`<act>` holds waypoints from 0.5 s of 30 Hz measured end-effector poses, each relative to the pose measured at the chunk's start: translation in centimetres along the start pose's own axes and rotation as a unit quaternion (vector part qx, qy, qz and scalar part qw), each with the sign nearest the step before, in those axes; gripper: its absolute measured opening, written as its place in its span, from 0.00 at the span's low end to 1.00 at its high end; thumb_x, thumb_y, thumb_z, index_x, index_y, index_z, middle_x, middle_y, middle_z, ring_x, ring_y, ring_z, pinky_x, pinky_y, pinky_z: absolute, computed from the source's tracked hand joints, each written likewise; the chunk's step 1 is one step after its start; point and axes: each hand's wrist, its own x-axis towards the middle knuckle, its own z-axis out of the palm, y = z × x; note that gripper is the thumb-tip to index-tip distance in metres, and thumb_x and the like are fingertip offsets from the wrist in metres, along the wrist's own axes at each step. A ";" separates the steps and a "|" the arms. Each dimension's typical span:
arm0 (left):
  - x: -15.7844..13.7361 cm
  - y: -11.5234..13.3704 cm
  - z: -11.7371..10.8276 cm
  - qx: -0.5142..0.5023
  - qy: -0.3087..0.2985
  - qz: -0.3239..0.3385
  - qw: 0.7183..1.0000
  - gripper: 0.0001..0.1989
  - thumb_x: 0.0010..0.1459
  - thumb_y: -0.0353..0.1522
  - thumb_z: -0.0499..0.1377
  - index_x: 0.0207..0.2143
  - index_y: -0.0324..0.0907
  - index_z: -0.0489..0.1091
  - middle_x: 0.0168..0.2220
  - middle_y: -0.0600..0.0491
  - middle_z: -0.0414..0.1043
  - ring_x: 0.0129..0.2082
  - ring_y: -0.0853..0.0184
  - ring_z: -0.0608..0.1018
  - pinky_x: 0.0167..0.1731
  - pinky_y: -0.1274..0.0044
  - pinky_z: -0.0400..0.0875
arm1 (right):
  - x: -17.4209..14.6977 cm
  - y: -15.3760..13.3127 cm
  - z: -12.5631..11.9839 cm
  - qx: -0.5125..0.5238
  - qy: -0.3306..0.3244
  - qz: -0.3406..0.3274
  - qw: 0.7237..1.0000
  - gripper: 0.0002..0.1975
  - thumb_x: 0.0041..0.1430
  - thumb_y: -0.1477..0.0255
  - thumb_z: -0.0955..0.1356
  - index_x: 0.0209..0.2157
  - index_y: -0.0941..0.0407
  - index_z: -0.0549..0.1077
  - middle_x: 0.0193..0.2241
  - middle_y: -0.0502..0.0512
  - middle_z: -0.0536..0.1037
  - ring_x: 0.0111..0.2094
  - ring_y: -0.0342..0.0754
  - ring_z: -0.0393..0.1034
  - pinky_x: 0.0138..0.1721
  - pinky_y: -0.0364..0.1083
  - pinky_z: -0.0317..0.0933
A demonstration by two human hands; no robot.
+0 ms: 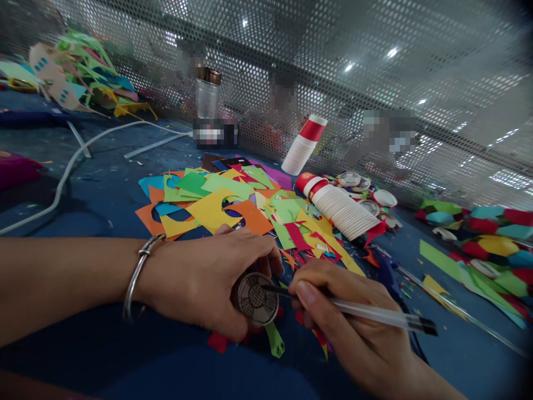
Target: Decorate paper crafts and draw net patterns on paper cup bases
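Observation:
My left hand [200, 278], with a silver bangle at the wrist, curls its fingers and thumb around a small round paper cup base [259, 299]. Dark lines radiate from a cross-hatched circle drawn on its pale face. In my right hand [353, 322] is a black-tipped pen [378, 315] with a clear barrel, its point on or very close to the drawn circle. From beneath the round piece a green paper strip [275, 341] with small dark marks sticks out. Red paper bits lie around it, partly hidden by my hands.
Colored paper scraps [212, 205] spread beyond my hands. Stacked paper cups [343, 208] lie on their side; another cup stack [305, 145] leans near the perforated metal screen [333, 83]. A jar [207, 94], a white cable [69, 172] and paper pieces [491, 228] are around.

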 end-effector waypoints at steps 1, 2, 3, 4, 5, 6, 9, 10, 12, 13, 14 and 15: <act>0.0 0.0 0.0 0.000 0.006 0.000 1.000 0.28 0.41 0.35 0.69 0.47 0.45 0.69 0.42 0.53 0.75 0.39 0.61 0.76 0.36 0.73 0.69 | 0.1 0.0 0.1 0.004 -0.001 -0.002 1.000 0.07 0.70 0.75 0.65 0.36 0.55 0.73 0.23 0.46 0.73 0.21 0.39 0.67 0.24 0.43 0.59; 0.0 0.0 0.0 -0.001 0.008 -0.001 1.000 0.28 0.41 0.35 0.69 0.47 0.45 0.69 0.42 0.53 0.76 0.39 0.61 0.76 0.36 0.73 0.69 | 0.1 -0.1 0.1 0.007 0.000 -0.004 1.000 0.07 0.70 0.76 0.64 0.36 0.55 0.74 0.23 0.46 0.73 0.22 0.39 0.67 0.25 0.43 0.60; 0.0 0.1 -0.1 -0.004 0.003 -0.002 1.000 0.29 0.41 0.34 0.69 0.48 0.45 0.69 0.43 0.53 0.76 0.40 0.61 0.76 0.36 0.73 0.69 | 0.2 -0.2 0.2 0.010 0.000 -0.008 1.000 0.07 0.69 0.76 0.64 0.36 0.55 0.74 0.23 0.46 0.73 0.22 0.39 0.67 0.25 0.42 0.60; 0.1 0.1 -0.2 -0.009 -0.006 -0.004 1.000 0.29 0.41 0.34 0.69 0.48 0.45 0.68 0.43 0.52 0.75 0.40 0.61 0.76 0.36 0.73 0.70 | 0.3 -0.2 0.2 0.012 0.000 -0.013 1.000 0.07 0.69 0.77 0.64 0.36 0.56 0.74 0.24 0.46 0.73 0.22 0.39 0.67 0.26 0.42 0.60; 0.1 0.2 -0.3 -0.012 -0.017 -0.006 1.000 0.29 0.42 0.33 0.68 0.49 0.44 0.68 0.44 0.52 0.75 0.41 0.60 0.76 0.36 0.73 0.70 | 0.4 -0.3 0.3 0.015 0.002 -0.017 1.000 0.07 0.69 0.77 0.65 0.36 0.56 0.74 0.23 0.45 0.73 0.23 0.38 0.67 0.26 0.41 0.60; 0.1 0.3 -0.4 -0.013 -0.024 -0.007 1.000 0.30 0.42 0.33 0.68 0.50 0.44 0.68 0.45 0.52 0.75 0.41 0.60 0.76 0.37 0.72 0.71 | 0.4 -0.3 0.3 0.019 0.004 -0.021 1.000 0.07 0.68 0.77 0.65 0.36 0.56 0.74 0.23 0.45 0.72 0.23 0.38 0.66 0.26 0.41 0.60; 0.2 0.4 -0.6 -0.005 -0.026 -0.011 1.000 0.30 0.42 0.33 0.69 0.51 0.44 0.68 0.46 0.52 0.75 0.43 0.59 0.76 0.39 0.72 0.71 | 0.5 -0.5 0.5 0.037 0.003 -0.032 0.999 0.07 0.68 0.78 0.65 0.35 0.57 0.74 0.24 0.46 0.73 0.23 0.37 0.66 0.26 0.40 0.60; 0.2 0.4 -0.6 -0.004 -0.025 -0.010 1.000 0.30 0.43 0.34 0.69 0.51 0.44 0.68 0.46 0.52 0.75 0.43 0.59 0.76 0.40 0.71 0.71 | 0.5 -0.6 0.6 0.042 0.001 -0.035 0.999 0.07 0.67 0.78 0.65 0.35 0.58 0.74 0.25 0.47 0.73 0.23 0.37 0.66 0.26 0.39 0.60; 0.2 0.4 -0.5 0.002 -0.015 -0.005 1.000 0.28 0.44 0.34 0.69 0.50 0.45 0.69 0.45 0.53 0.75 0.43 0.59 0.76 0.41 0.72 0.70 | 0.5 -0.7 0.6 0.051 -0.003 -0.044 0.998 0.07 0.67 0.79 0.65 0.34 0.58 0.74 0.26 0.48 0.75 0.24 0.37 0.66 0.26 0.39 0.60; 0.1 0.4 -0.4 0.006 -0.011 -0.001 1.000 0.27 0.45 0.34 0.69 0.49 0.45 0.68 0.44 0.53 0.76 0.42 0.59 0.76 0.41 0.72 0.69 | 0.6 -0.8 0.6 0.054 -0.004 -0.047 0.997 0.07 0.67 0.78 0.65 0.34 0.58 0.74 0.26 0.49 0.75 0.25 0.37 0.66 0.26 0.39 0.60; 0.1 0.3 -0.4 0.010 -0.008 0.004 1.000 0.27 0.45 0.34 0.70 0.49 0.44 0.68 0.43 0.53 0.76 0.42 0.60 0.76 0.40 0.72 0.69 | 0.6 -0.8 0.6 0.057 -0.006 -0.048 0.997 0.07 0.67 0.78 0.65 0.34 0.58 0.74 0.26 0.49 0.75 0.25 0.37 0.66 0.25 0.39 0.60; 0.1 0.3 -0.3 0.013 -0.004 0.008 1.000 0.27 0.46 0.35 0.70 0.49 0.44 0.68 0.43 0.53 0.76 0.41 0.60 0.76 0.40 0.72 0.69 | 0.6 -0.9 0.6 0.059 -0.007 -0.049 0.997 0.07 0.67 0.78 0.65 0.33 0.58 0.73 0.26 0.49 0.75 0.24 0.37 0.66 0.25 0.39 0.59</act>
